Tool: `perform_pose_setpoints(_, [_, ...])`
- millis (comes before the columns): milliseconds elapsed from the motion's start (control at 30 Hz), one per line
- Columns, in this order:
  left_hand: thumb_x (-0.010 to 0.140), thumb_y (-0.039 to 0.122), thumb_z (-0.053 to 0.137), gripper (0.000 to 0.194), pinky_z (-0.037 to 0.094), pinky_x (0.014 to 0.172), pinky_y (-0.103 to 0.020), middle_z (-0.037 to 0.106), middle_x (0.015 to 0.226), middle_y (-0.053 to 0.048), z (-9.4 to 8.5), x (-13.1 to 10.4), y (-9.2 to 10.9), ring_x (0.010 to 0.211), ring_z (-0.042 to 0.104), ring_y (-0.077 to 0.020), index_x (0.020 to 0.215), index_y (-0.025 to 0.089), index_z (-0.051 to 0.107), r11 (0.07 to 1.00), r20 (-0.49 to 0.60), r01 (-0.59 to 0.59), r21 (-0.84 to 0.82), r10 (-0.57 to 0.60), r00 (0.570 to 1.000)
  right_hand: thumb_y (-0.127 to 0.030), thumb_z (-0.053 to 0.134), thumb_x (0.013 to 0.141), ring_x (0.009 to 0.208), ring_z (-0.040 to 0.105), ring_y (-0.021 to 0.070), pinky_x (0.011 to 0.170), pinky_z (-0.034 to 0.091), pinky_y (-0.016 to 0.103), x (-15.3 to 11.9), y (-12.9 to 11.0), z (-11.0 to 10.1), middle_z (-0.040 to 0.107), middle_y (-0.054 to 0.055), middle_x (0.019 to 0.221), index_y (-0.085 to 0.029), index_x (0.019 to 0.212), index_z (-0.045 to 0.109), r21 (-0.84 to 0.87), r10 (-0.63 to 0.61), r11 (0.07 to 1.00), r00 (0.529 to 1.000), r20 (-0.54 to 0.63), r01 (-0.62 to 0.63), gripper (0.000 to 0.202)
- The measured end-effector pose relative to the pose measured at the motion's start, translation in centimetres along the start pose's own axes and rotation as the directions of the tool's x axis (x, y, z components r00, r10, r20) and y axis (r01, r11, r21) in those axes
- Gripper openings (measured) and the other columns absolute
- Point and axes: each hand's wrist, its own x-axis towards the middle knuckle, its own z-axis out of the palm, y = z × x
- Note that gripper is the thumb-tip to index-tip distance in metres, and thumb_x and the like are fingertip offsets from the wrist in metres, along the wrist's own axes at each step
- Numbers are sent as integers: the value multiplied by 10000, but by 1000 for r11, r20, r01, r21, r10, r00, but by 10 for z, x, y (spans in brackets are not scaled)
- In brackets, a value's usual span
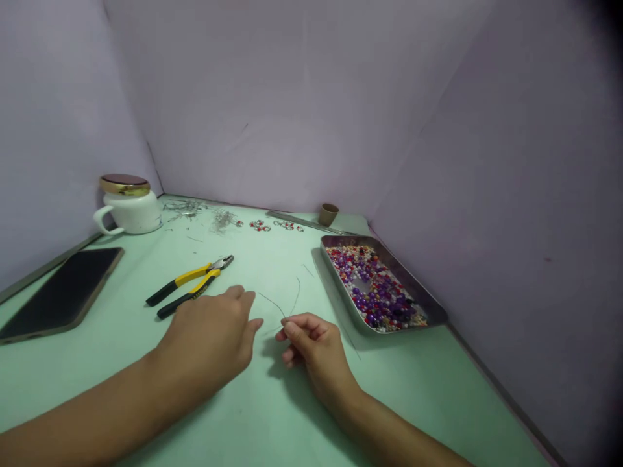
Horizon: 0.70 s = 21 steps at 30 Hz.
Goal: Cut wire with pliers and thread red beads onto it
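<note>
Between the thumb and forefinger of my right hand [314, 347] is a thin wire [277, 305], bent so that two ends spread out above the fingertips. My left hand [217, 324] hovers to the left of it, back of the hand up, with thumb and fingers apart and nothing visible in them. Just beyond the left hand lie pliers [195, 277] with yellow and black handles, their jaws pointing away to the right. The left hand covers a small part of one handle's surroundings; whether it touches the pliers I cannot tell.
A metal tray [409, 279] of purple, red and white beads stands at right. Behind are red-beaded wire pieces [260, 226], wire scraps [222, 220], a small brown cup [328, 214] and a long thin strip [306, 222]. At left are a phone [63, 292] and a lidded white mug [134, 211].
</note>
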Motion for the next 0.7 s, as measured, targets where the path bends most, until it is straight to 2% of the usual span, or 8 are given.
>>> perform_pose_setpoints(67, [746,338,439,355,406,696,-441,653,968,-157,0,-3,2,874,588,-356,967,152,644,999,-24,-37,16,37,999,-300,719,607,337,496,52,340,386,157,0,0,0,642,20,576,-108,690,623,-25,-21,999,1000,-18,20,230])
perform_pose_setpoints(133, [743,336,441,327,432,638,-365,675,822,-110,4,-1,4,778,616,-286,934,164,644,981,74,-43,-192,58,996,-292,713,613,346,504,57,354,404,167,0,0,1,642,22,574,-107,690,626,-28,-32,999,999,-13,32,218])
perform_pose_setpoints(167, [736,330,446,320,437,571,-324,666,716,-75,7,1,5,677,620,-244,934,163,634,944,154,12,-330,42,987,-292,715,610,353,513,64,363,415,176,0,1,1,642,25,571,-106,693,626,-22,-32,999,999,-5,32,223])
perform_pose_setpoints(233, [712,299,456,318,400,425,-264,595,537,3,15,7,7,456,558,-171,956,145,590,812,315,200,-549,-21,949,-300,724,600,363,529,77,373,430,189,0,1,1,644,32,573,-102,697,625,0,-16,1000,1000,19,16,242])
perform_pose_setpoints(300, [680,268,485,289,355,362,-229,528,467,58,21,11,8,356,482,-123,926,137,558,691,372,298,-658,-46,927,-311,734,589,367,537,83,372,433,191,0,2,0,640,33,566,-97,690,624,29,13,999,999,52,-15,260])
perform_pose_setpoints(433, [646,238,534,163,274,341,-195,457,422,96,24,13,6,318,393,-72,781,150,559,653,296,219,-725,8,955,-316,734,597,384,546,78,386,453,187,2,3,-2,637,29,579,-94,674,632,79,46,995,990,134,-57,256])
perform_pose_setpoints(567, [668,247,543,154,254,376,-191,445,424,97,24,11,4,352,350,-53,783,148,564,647,209,133,-751,42,977,-320,720,620,409,553,71,401,472,182,2,2,-3,646,28,615,-104,668,635,129,49,989,984,169,-72,237])
perform_pose_setpoints(700, [678,253,530,121,228,378,-185,381,394,114,29,11,4,353,306,-49,756,160,529,613,196,139,-778,26,980,-316,719,622,430,566,73,415,479,179,2,2,-3,648,29,624,-105,681,633,144,54,986,985,161,-78,235])
